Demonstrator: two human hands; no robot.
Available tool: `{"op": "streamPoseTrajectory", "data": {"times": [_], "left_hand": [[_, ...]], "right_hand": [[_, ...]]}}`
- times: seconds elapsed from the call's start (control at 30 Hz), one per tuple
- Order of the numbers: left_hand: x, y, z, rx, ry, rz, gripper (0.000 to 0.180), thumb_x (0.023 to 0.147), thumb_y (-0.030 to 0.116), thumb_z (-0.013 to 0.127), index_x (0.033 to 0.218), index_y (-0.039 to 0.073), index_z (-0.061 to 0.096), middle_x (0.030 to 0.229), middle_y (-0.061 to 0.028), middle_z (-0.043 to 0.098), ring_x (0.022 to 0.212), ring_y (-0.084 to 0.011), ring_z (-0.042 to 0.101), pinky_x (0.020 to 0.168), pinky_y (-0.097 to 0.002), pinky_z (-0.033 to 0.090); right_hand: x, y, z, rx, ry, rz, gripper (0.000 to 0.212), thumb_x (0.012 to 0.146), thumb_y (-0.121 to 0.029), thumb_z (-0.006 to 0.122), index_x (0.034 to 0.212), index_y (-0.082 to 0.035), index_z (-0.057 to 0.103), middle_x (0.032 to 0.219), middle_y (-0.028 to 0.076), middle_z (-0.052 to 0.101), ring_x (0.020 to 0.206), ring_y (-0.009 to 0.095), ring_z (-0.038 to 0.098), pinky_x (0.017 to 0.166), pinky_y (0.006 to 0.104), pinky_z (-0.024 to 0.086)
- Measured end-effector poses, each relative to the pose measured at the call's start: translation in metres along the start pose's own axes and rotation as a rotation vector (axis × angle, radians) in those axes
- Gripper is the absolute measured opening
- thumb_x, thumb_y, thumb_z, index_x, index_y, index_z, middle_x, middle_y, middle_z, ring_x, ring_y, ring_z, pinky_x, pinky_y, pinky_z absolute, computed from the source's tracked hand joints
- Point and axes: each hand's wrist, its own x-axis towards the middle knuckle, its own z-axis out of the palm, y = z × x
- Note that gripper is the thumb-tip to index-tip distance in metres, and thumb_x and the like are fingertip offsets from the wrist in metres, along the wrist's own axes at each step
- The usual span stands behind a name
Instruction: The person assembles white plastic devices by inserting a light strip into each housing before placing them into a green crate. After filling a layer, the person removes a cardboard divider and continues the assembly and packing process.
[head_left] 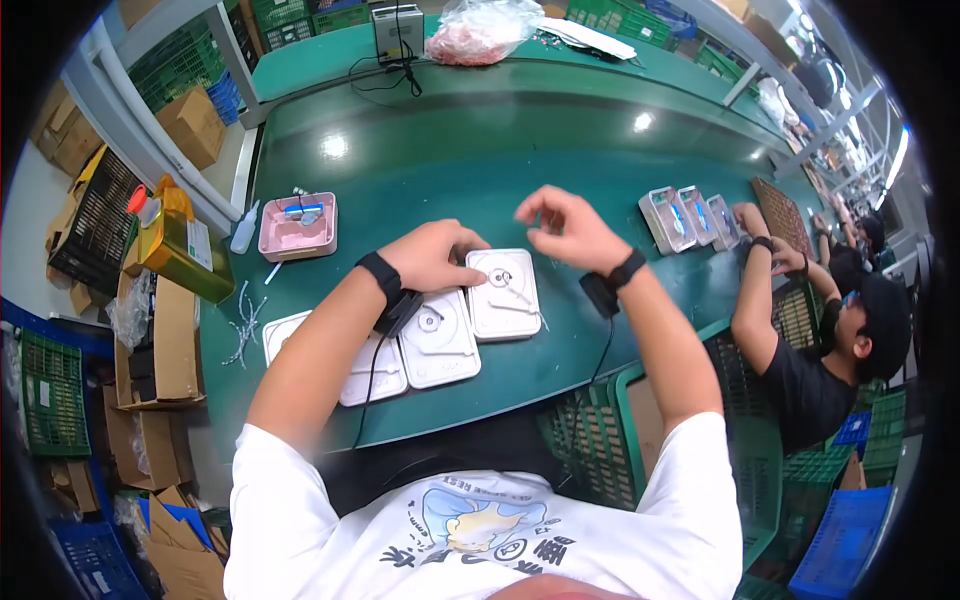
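Observation:
A white rectangular plastic casing (512,318) with a small round part and a thin white strip lies on the green bench. My left hand (432,258) grips its far left corner, the thumb at the left edge and the fingertips by the back corner. Just beyond the casing, my right hand (578,232) hovers with thumb and bent fingers apart and nothing visible between them. Beside my left wrist lies a second white casing (450,370) with similar parts. Another white casing (375,385) and one further left are partly hidden under my left forearm.
At the back left stands a pink casing (298,240) with a blue part inside, near a small white bottle (245,230) and a yellow can (185,255). Cut white ties (243,328) lie left. Open casings (668,222) sit right, beside a co-worker (820,340).

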Motion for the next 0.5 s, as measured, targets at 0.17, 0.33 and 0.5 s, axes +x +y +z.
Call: {"op": "streamPoseTrajectory", "data": {"times": [0.17,0.33,0.5], "left_hand": [[0.000,-0.019,-0.002,-0.073,0.057,-0.081,0.054,0.101,0.031,0.083,0.141,-0.002,0.066,0.125,-0.0181,0.069,0.110,-0.0314,0.073,0.098,-0.0401,0.059],[-0.002,-0.017,-0.001,-0.127,0.066,-0.159,0.043,0.103,0.028,0.080,0.131,-0.001,0.067,0.129,-0.0188,0.068,0.112,-0.0298,0.072,0.099,-0.0392,0.058],[-0.002,-0.013,-0.001,-0.260,0.081,-0.205,0.040,0.105,0.026,0.080,0.133,0.001,0.066,0.108,-0.0071,0.068,0.098,-0.0163,0.066,0.089,-0.0337,0.056]], "right_hand": [[-0.015,-0.021,0.023,0.100,-0.149,-0.061,0.024,0.095,-0.013,0.082,0.119,-0.008,0.082,0.106,0.004,0.063,0.084,0.015,0.057,0.079,0.0309,0.052],[-0.007,-0.011,0.040,0.102,-0.169,-0.188,0.014,0.098,-0.011,0.085,0.111,-0.010,0.085,0.109,0.003,0.062,0.091,0.015,0.059,0.080,0.0303,0.053],[-0.007,-0.004,0.044,0.141,-0.002,-0.084,0.011,0.098,-0.007,0.085,0.108,-0.009,0.086,0.109,0.004,0.067,0.093,0.014,0.063,0.081,0.0292,0.054]]}}
